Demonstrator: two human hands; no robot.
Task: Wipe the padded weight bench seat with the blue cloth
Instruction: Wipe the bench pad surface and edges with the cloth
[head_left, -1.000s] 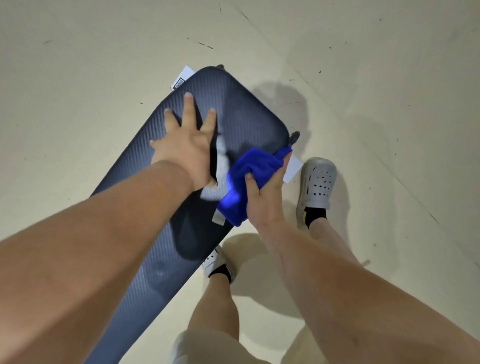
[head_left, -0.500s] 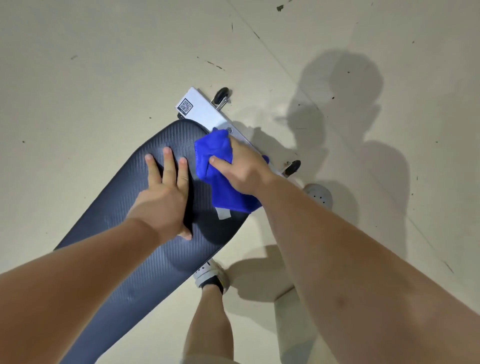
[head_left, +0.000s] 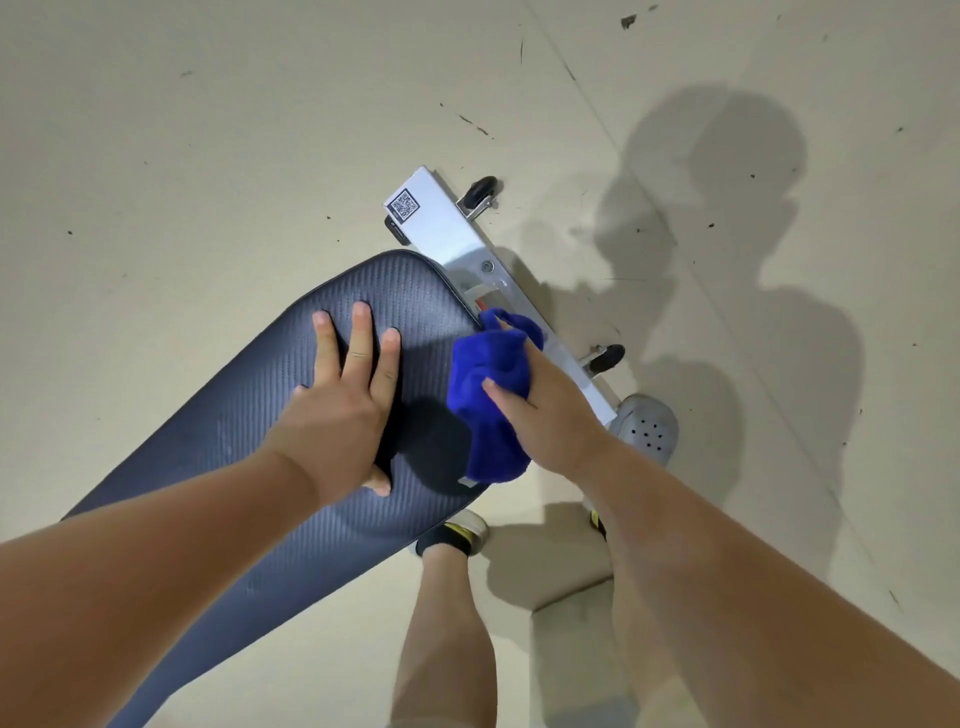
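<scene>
The padded weight bench seat (head_left: 249, 431) is dark grey-blue with a ribbed surface and runs from lower left up to the middle of the view. My left hand (head_left: 343, 405) lies flat on its far end, fingers spread. My right hand (head_left: 540, 410) grips the bunched blue cloth (head_left: 488, 395) and presses it against the seat's right edge near the far corner. The cloth hangs partly over that edge, with a small white tag at its lower end.
A silver metal base bar (head_left: 452, 234) with a QR sticker and two small black wheels (head_left: 483, 189) lies on the floor beyond the seat. My feet in grey clogs (head_left: 647, 426) stand right of the bench on a beige floor (head_left: 208, 130).
My right hand has slid the cloth from the seat's far end down along its right edge. The left hand stays flat on the padding. The view has shifted, showing more of the base bar.
</scene>
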